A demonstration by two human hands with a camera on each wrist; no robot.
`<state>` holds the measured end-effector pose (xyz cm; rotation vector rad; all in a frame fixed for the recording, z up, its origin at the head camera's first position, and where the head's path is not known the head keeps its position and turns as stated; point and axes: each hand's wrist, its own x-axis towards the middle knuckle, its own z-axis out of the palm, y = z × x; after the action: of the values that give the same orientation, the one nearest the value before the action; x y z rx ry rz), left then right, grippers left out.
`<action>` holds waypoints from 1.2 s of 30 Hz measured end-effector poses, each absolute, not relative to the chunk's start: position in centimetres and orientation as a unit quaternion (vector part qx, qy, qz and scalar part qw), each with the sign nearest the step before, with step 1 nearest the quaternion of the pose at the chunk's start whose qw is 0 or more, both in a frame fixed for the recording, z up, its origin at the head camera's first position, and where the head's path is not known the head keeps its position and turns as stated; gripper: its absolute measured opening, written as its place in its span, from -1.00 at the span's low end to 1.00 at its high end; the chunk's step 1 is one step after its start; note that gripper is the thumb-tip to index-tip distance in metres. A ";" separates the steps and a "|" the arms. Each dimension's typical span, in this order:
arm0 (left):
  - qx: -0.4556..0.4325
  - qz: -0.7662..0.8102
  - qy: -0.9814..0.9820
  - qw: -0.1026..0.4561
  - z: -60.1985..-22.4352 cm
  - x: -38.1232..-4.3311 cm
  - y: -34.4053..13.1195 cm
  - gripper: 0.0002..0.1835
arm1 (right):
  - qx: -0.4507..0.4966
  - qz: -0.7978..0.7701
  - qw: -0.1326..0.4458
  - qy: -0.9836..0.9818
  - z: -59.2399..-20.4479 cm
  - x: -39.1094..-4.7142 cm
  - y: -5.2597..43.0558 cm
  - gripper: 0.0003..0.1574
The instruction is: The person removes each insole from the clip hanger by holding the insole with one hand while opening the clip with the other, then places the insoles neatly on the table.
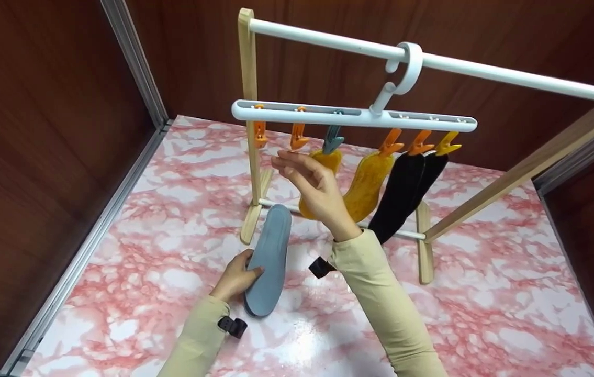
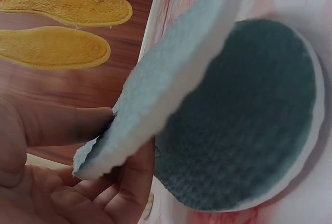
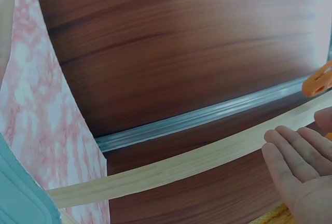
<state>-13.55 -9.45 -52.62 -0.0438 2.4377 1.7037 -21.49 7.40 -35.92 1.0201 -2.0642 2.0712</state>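
Observation:
My left hand [image 1: 235, 277] grips a grey-blue insole [image 1: 269, 256] low above the floor, thumb on its face. In the left wrist view, a pale fuzzy insole [image 2: 171, 73] stands between the thumb and fingers, and a dark teal insole end [image 2: 249, 115] shows behind it. My right hand [image 1: 315, 183] is raised with relaxed fingers, nothing in it, fingertips just below an orange clip [image 1: 299, 135]. That clip and another orange clip [image 1: 260, 134] hold nothing. Beside the right hand, a blue-grey clip [image 1: 333, 140] holds a yellow insole [image 1: 328, 159], partly hidden by the hand.
A white clip hanger [image 1: 307, 112] hangs from the white rod [image 1: 485, 68] of a wooden-legged rack. Further right, clips hold another yellow insole [image 1: 370, 180] and two black insoles [image 1: 404, 183]. Wood-look panels [image 1: 56, 157] surround the pink marbled floor [image 1: 145, 298].

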 end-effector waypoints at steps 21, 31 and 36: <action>-0.003 0.561 0.824 0.083 -53.6 -13.8 -9.6 -0.57 | 0.344 0.671 0.020 -0.656 -35.9 -21.0 7.8 -0.63; -0.004 0.502 0.865 0.011 -53.5 -13.6 -9.0 -0.66 | 0.345 0.674 0.025 -0.652 -35.9 -20.8 8.2 -0.62; -0.010 0.465 0.885 -0.016 -53.4 -13.4 -8.8 -0.64 | 0.341 0.669 0.029 -0.660 -35.9 -20.7 8.5 -0.62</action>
<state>-13.37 -8.83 -53.40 -0.0323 2.8092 1.4768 -20.75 8.48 -35.88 1.0522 -2.0342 2.0634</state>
